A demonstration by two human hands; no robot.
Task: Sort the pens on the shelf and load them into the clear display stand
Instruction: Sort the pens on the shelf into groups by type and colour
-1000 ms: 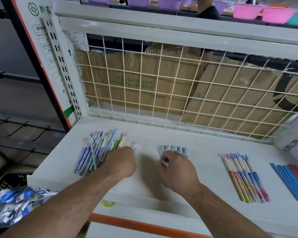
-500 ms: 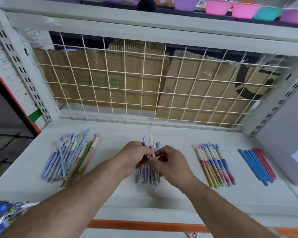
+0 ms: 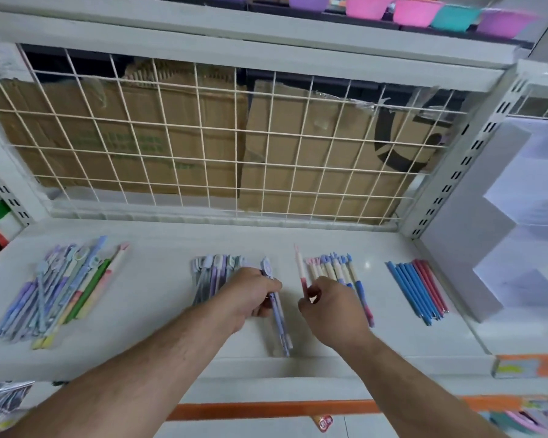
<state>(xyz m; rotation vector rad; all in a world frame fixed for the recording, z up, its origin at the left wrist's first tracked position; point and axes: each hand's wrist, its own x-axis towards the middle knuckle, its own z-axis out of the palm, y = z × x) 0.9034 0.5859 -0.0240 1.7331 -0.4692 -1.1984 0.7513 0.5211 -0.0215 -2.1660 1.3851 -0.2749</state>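
Spanning the shelf (image 3: pixel 159 311), four pen piles (image 3: pixel 60 289) lie apart. The left hand (image 3: pixel 250 295) curls round purple pens (image 3: pixel 281 333); the right hand (image 3: pixel 332 311) pinches a pink pen (image 3: pixel 300 271) near its lower end. Pens are probably light, stiff and smooth, so hold them mid-barrel, not by the caps.

Four lots of pens lie side by side on the shelf (image 3: pixel 159 289). The leftmost pile (image 3: pixel 64 289) is well apart from the middle group (image 3: pixel 209 273). Right of that comes the third row (image 3: pixel 339 273), then the rightmost row (image 3: pixel 418 289) near the display stand (image 3: pixel 475 222), which stands at the shelf's right end. The left hand (image 3: pixel 250 292) grips a few pens (image 3: pixel 277 324) just right of the middle group. The right hand (image 3: pixel 332 311) pinches a single pen (image 3: pixel 300 270) at the third row's left edge. A wire grid (image 3: pixel 203 143) closes the far side, with cardboard (image 3: pixel 178 128) behind it. Bowls (image 3: pixel 418 11) sit on the upper shelf (image 3: pixel 234 33).
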